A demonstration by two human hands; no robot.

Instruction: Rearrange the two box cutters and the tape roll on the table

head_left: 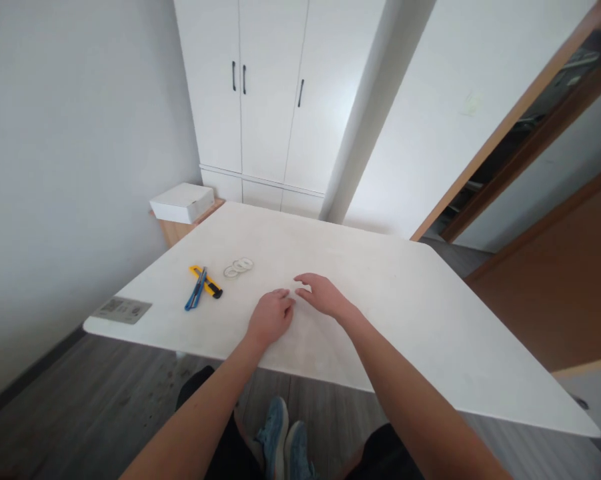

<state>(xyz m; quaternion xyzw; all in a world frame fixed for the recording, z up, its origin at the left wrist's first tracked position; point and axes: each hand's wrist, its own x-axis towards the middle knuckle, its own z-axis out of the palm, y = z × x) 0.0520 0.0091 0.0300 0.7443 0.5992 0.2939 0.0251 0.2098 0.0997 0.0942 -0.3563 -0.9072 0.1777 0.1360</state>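
Both hands rest on the white desk, close to its near edge. The left hand lies palm down with its fingers loosely curled and holds nothing. The right hand lies just beside it, palm down, with the fingers a little spread and bent toward the left hand. The fingertips of the two hands nearly meet. There may be something tiny between them, but it is too small to make out.

To the left, well apart from the hands, three clear rings lie flat in a short row, touching each other. Beside them lie a yellow knife and a blue tool, crossed over each other. At the desk's left corner sits a grey sticker; its marks are too blurry to read.

Past the far left corner, a white box sits on a wooden stand. Behind stands a white cupboard with dark handles. Below the desk, two blue shoes show on the floor.
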